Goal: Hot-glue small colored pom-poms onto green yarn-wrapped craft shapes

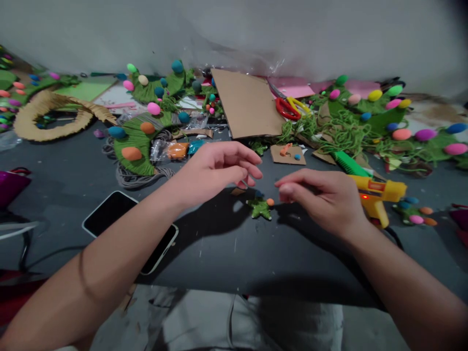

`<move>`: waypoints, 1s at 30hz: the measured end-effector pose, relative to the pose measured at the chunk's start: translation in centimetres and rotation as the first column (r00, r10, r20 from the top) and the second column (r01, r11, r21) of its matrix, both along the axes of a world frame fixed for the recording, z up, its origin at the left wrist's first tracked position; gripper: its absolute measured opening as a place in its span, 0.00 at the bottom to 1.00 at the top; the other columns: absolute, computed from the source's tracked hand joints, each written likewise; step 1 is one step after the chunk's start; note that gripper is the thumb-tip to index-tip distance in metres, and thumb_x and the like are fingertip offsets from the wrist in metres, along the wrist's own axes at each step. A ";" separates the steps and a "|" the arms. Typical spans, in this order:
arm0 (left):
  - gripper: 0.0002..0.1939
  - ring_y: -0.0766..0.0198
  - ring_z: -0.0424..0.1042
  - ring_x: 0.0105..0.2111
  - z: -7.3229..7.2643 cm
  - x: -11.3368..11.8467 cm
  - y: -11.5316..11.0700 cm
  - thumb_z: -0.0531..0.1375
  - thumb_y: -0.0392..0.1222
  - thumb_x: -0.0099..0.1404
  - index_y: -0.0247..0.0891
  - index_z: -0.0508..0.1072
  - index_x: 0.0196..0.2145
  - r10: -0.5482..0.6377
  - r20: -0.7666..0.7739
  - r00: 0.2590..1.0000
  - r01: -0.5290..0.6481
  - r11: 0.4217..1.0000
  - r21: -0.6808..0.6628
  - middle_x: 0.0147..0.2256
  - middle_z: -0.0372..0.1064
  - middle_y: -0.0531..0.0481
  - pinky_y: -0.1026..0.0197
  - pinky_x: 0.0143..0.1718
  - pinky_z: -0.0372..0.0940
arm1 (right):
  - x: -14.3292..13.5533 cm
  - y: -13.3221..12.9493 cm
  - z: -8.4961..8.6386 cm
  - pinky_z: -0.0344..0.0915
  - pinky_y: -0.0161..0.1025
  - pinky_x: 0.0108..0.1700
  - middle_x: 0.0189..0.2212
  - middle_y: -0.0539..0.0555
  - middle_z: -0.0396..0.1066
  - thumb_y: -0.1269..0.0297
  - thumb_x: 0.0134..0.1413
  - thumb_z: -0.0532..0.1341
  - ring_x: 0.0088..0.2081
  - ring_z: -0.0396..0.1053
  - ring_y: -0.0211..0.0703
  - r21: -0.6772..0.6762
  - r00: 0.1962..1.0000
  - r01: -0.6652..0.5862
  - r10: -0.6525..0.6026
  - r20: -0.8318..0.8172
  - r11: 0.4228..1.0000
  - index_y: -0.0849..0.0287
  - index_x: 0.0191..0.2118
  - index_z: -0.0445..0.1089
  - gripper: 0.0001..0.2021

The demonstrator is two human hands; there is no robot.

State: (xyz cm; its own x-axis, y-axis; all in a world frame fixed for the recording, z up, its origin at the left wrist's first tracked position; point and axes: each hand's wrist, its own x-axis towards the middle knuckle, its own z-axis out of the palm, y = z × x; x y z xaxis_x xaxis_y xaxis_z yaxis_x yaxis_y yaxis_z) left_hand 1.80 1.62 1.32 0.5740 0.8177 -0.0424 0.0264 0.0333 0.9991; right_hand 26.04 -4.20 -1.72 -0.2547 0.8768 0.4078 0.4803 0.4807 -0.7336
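A small green yarn-wrapped star (pixel 261 208) lies on the dark table, with an orange ball (pixel 270 202) and a blue ball at its upper points. Above and left of it hovers my left hand (pixel 223 170), fingers loosely curved and apart, holding nothing visible. My right hand (pixel 321 197) is to the right of the star, its thumb and index finger pressed near each other; whatever may be between them is too small to make out. Behind them sits a cardboard piece (pixel 288 154) with orange clay and a blue ball. A yellow glue gun (pixel 380 192) lies just beyond my right hand.
A phone (pixel 113 212) lies under my left forearm. Along the back are a cardboard sheet (pixel 244 105), red and yellow scissors (pixel 288 108), tangled green yarn (pixel 343 129), a tan ring (pixel 27 117) and a green crescent (pixel 133 141) with coloured balls.
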 end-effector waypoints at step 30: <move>0.32 0.49 0.76 0.58 -0.2 -0.1 0.9 0.47 0.65 0.76 0.37 0.79 0.47 -0.212 0.198 0.957 0.274 0.887 -0.371 0.57 0.76 0.37 0.49 0.60 0.72 | -1.6 -0.1 -0.5 0.43 0.66 0.77 0.76 0.62 0.52 0.46 0.71 0.57 0.78 0.44 0.61 0.282 0.799 -0.268 0.049 0.599 0.921 0.59 0.79 0.45 0.40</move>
State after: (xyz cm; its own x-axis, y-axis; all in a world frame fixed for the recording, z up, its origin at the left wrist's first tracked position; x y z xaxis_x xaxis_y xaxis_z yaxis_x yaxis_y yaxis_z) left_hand 1.68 2.49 1.16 0.7772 0.5866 -0.2280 -0.0628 0.4327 0.8993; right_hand 24.43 -4.31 -2.25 -0.6579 0.6377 0.4007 0.6496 0.7497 -0.1265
